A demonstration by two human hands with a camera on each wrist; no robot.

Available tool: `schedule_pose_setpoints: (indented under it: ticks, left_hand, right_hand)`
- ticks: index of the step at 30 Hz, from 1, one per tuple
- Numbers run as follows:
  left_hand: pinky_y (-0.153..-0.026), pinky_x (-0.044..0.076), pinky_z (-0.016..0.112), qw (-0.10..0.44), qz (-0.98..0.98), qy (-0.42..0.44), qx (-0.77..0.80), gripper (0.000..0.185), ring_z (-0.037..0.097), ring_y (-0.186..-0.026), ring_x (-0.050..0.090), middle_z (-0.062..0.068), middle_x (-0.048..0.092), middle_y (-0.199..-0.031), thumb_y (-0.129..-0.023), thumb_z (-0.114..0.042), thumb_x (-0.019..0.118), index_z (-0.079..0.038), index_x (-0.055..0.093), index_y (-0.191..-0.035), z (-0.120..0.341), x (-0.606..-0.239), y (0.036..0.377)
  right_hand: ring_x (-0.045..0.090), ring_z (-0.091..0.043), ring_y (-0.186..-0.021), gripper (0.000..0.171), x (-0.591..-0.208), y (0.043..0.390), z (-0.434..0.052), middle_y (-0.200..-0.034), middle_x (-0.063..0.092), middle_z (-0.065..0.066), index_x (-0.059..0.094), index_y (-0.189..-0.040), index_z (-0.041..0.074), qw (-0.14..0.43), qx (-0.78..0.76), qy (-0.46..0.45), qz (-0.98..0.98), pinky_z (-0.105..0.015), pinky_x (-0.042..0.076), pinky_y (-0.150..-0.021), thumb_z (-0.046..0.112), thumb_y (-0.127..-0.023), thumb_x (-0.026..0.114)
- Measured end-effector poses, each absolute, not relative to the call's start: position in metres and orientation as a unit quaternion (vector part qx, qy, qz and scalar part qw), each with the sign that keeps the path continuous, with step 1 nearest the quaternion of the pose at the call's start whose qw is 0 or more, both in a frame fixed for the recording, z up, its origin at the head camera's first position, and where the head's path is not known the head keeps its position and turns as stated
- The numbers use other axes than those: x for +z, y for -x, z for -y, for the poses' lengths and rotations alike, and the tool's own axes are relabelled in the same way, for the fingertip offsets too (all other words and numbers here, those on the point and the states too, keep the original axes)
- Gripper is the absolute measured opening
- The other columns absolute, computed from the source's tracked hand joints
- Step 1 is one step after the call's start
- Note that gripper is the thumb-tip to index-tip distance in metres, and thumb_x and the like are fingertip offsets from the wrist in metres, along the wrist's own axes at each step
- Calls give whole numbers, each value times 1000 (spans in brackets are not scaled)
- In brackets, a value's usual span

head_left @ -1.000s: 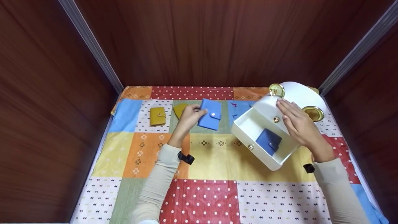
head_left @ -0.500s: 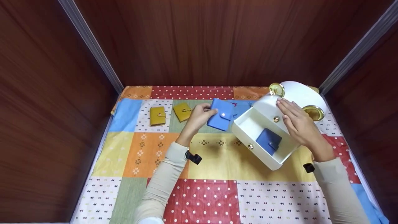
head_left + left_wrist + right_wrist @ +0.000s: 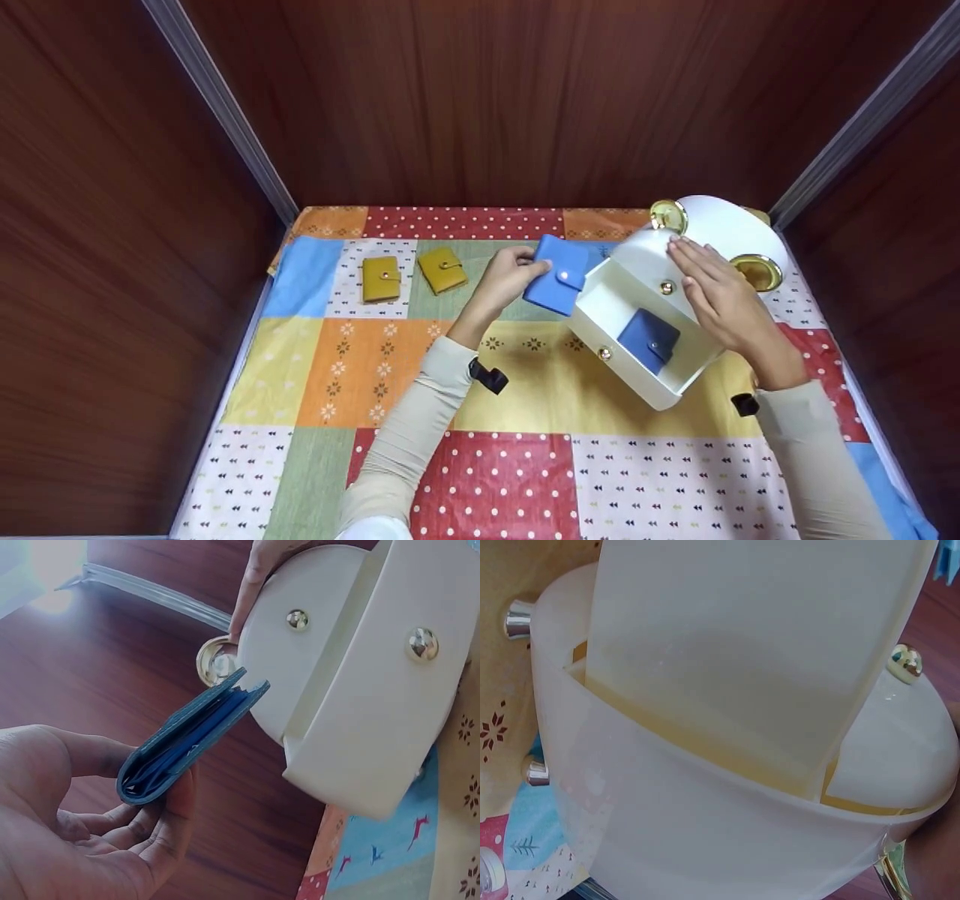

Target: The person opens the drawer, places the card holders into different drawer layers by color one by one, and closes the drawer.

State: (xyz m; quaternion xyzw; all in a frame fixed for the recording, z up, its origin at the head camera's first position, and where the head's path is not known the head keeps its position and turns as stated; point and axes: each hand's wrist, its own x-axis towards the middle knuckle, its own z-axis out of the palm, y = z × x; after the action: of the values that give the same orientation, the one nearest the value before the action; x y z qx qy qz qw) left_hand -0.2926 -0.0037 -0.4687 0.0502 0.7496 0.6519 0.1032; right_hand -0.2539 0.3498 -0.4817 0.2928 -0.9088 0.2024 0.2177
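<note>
A blue wallet (image 3: 557, 275) is pinched in the left hand (image 3: 507, 281), held up at the left edge of the white box (image 3: 637, 360), where a darker blue wallet (image 3: 649, 341) already lies. The box's lid (image 3: 724, 225) is held back by the flat, open right hand (image 3: 716, 296). The wallet could bump the box wall and slip from the grip onto the worktop (image 3: 525, 390), near the two yellow wallets (image 3: 411, 274) far left.

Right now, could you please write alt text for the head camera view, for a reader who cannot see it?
A left hand holds a blue wallet at the edge of an open white box, which already contains a darker blue wallet. The right hand rests on the box's raised lid. Two yellow wallets lie on the patchwork tablecloth.
</note>
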Motion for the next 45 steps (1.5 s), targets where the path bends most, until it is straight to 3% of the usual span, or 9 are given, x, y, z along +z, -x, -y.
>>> schedule_pose_setpoints:
  ticks: [11, 26, 45]
  left_hand:
    - [-78, 61, 28, 106, -751, -65, 649, 30, 18, -85, 70, 24, 76, -111, -99, -12, 71, 9, 70, -120, -15, -468, 296]
    - [-83, 61, 28, 122, -777, -67, 614, 31, 20, -95, 71, 20, 75, -117, -100, -16, 72, 6, 71, -121, -38, -472, 301]
    - [-76, 60, 24, 136, -799, -65, 582, 27, 13, -84, 70, 14, 77, -107, -98, -15, 73, 2, 73, -119, -65, -472, 300]
  right_hand:
    - [46, -40, -152, 51, -483, 254, -350, -164, 49, -15, 51, -157, 6, 226, 200, -299, 905, -32, 18, -135, 5, -107, 51]
    - [46, -41, -151, 50, -485, 255, -350, -163, 49, -16, 50, -158, 7, 230, 201, -302, 903, -34, 18, -135, 7, -107, 51]
    - [44, -31, -155, 49, -484, 255, -351, -161, 51, -19, 52, -156, 5, 231, 201, -303, 903, -31, 19, -134, 8, -107, 52]
